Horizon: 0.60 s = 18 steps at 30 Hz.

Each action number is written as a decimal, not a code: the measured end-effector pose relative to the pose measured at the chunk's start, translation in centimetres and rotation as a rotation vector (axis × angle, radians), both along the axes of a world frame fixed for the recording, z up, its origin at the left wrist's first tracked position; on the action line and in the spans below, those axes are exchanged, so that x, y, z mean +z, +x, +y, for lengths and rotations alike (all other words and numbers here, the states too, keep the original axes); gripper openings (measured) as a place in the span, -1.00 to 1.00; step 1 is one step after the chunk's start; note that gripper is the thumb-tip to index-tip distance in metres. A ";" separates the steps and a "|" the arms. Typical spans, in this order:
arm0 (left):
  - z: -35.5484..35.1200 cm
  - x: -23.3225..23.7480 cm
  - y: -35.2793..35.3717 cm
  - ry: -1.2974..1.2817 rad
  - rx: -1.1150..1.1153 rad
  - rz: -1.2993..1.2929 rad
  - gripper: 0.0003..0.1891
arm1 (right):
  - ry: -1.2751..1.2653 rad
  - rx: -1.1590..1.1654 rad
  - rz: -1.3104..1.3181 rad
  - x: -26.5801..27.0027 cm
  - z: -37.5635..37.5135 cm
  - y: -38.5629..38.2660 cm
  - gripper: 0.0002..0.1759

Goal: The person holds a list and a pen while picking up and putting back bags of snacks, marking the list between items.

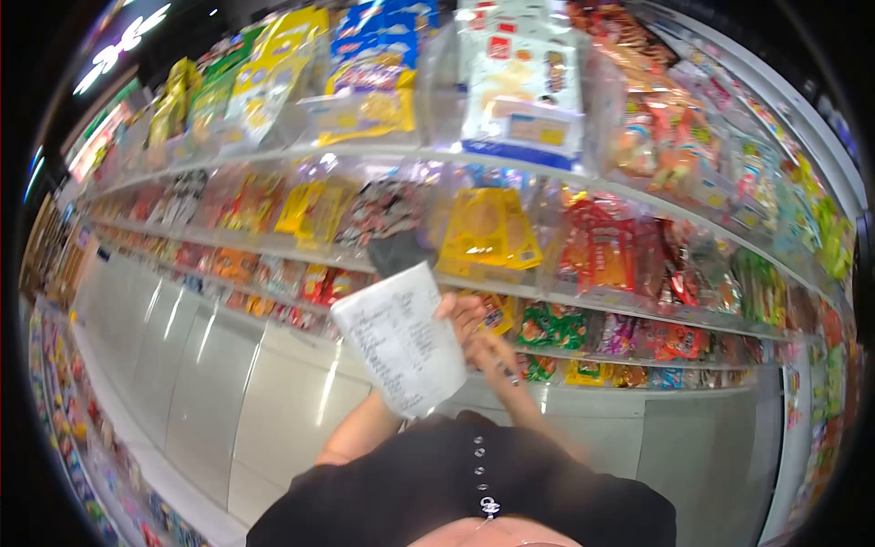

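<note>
A white paper list (pixel 401 337) covered in handwriting is held up in front of me, at chest height. My left hand (pixel 456 310) grips it from behind; only its fingertips show at the sheet's right edge. My right hand (pixel 492 351) is just right of the paper, closed on what looks like a dark pen (pixel 508 372) that points down. Both forearms rise from my black top (pixel 456 483). A dark snack bag (pixel 398 251) sits on the shelf right behind the paper's top edge.
Long store shelves (pixel 273 246) packed with snack bags fill the view: yellow bags (pixel 488 228), red bags (pixel 606 246), large packs on the top row (pixel 519 82). White base panels (pixel 210 365) run below. Another stocked rack (pixel 64 401) lines the left edge.
</note>
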<state>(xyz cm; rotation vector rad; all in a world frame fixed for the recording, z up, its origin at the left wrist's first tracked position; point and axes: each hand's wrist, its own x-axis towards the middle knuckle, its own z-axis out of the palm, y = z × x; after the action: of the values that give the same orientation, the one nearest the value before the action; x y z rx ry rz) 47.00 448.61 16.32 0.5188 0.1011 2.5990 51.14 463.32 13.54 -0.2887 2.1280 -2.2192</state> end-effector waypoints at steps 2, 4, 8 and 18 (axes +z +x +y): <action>1.2 3.2 1.1 -0.030 -0.059 0.048 -0.67 | 0.067 0.051 -0.030 0.7 -0.1 0.8 -0.74; 1.0 3.1 1.5 -0.226 0.001 0.123 -0.68 | -0.007 0.132 -0.105 1.6 -0.3 1.1 -0.74; -0.5 -0.8 0.3 -0.669 0.170 0.260 -0.61 | 0.032 0.151 -0.032 0.6 1.0 0.3 -0.73; -4.7 -2.8 1.9 -1.196 0.437 0.142 -0.53 | -0.103 -0.109 -0.052 0.7 2.3 2.1 -0.73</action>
<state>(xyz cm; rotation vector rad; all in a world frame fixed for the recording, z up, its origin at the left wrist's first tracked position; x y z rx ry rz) 48.94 443.95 13.49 0.2130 1.8136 2.2955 53.22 465.60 14.20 -0.1207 2.0544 -2.3726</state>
